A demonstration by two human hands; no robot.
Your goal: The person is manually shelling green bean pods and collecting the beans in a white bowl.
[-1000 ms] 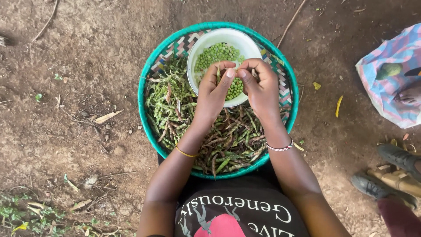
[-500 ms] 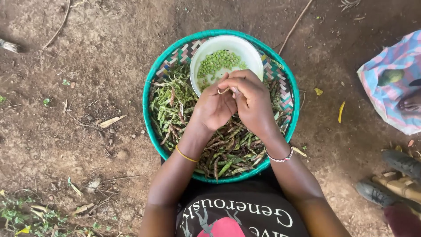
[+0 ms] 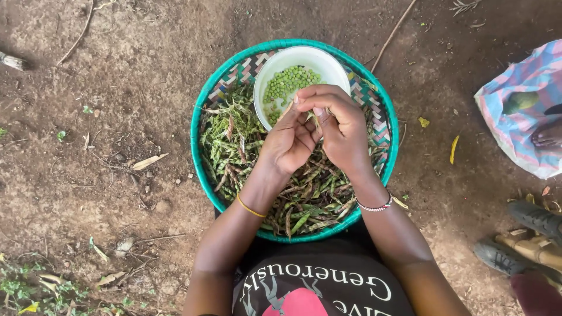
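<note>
A round woven basket with a teal rim [image 3: 202,169] rests on my lap, filled with green and brown pea pods [image 3: 234,140]. At its far side sits a white bowl [image 3: 275,64] holding shelled green peas [image 3: 287,82]. My left hand [image 3: 290,140] and my right hand [image 3: 339,126] meet over the bowl's near edge, fingers pinched together on one pale pod [image 3: 313,120] between them. A yellow bangle circles my left wrist and a beaded bracelet my right.
Bare brown dirt with twigs and dry leaves surrounds the basket. A pink and blue cloth [image 3: 521,117] with another person's foot [image 3: 547,134] lies at the right. Dark sandals [image 3: 527,234] lie at the lower right. A few weeds grow at the lower left.
My hands have drawn back from over the bowl toward its near edge and closed together on the pod. The view has shifted slightly.
</note>
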